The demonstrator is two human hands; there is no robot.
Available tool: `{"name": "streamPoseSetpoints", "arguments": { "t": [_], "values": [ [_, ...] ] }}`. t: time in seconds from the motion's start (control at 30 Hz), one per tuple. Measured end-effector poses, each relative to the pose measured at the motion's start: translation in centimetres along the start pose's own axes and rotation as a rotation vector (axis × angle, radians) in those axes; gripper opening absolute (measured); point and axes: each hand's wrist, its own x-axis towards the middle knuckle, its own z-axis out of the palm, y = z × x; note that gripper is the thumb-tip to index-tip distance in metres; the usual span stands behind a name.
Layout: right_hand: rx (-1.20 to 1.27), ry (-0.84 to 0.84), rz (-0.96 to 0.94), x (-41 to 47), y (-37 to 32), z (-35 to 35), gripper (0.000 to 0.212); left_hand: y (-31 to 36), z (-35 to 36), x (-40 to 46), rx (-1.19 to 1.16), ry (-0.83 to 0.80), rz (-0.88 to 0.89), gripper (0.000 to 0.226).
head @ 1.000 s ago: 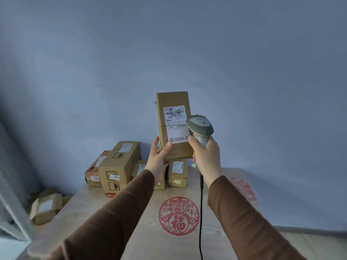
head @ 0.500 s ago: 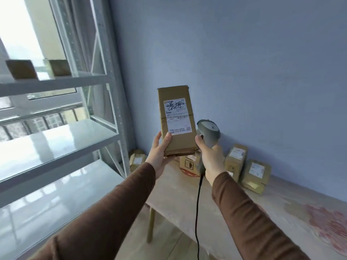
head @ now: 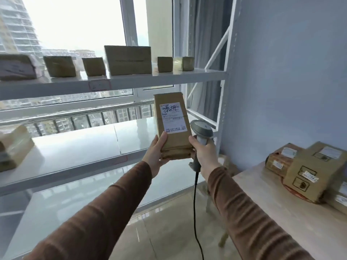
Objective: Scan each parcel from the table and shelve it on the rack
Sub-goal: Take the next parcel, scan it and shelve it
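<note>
My left hand (head: 155,154) grips the bottom left of a tall brown parcel (head: 175,145), held upright with its white label facing me. My right hand (head: 203,153) is closed around the handle of a grey corded barcode scanner (head: 201,129), its head just right of the parcel's lower edge. The white metal rack (head: 120,79) fills the left and centre; the parcel hangs in front of its middle shelf (head: 78,147). More parcels (head: 311,173) lie on the wooden table (head: 281,212) at the right.
Several brown boxes (head: 129,60) stand in a row on the rack's upper shelf. One wrapped parcel (head: 13,145) lies at the left end of the middle shelf. The scanner's black cable (head: 195,212) hangs down toward the tiled floor. A blue wall stands behind the table.
My view has swung left from the table toward the rack. Both hands, with the parcel and scanner, have moved along and now sit in front of the middle shelf.
</note>
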Motion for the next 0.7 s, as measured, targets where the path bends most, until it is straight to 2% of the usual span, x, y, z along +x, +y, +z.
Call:
{"name": "streamPoseSetpoints", "arguments": {
  "t": [0.27, 0.5, 0.7],
  "values": [
    [-0.069, -0.228, 0.072, 1.3, 5.8, 19.5, 0.016, 2.9, -18.7, 0.1, -0.031, 0.257, -0.019, 0.046],
    [-0.042, -0.362, 0.105, 5.3, 11.6, 34.1, 0.016, 3.6, -32.6, 4.6, -0.042, 0.525, -0.053, 0.063],
    [-0.016, -0.481, 0.213, 9.2, 15.8, 46.4, 0.021, 5.0, -43.7, 9.1, -0.030, 0.662, -0.090, 0.046]
  ]
}}
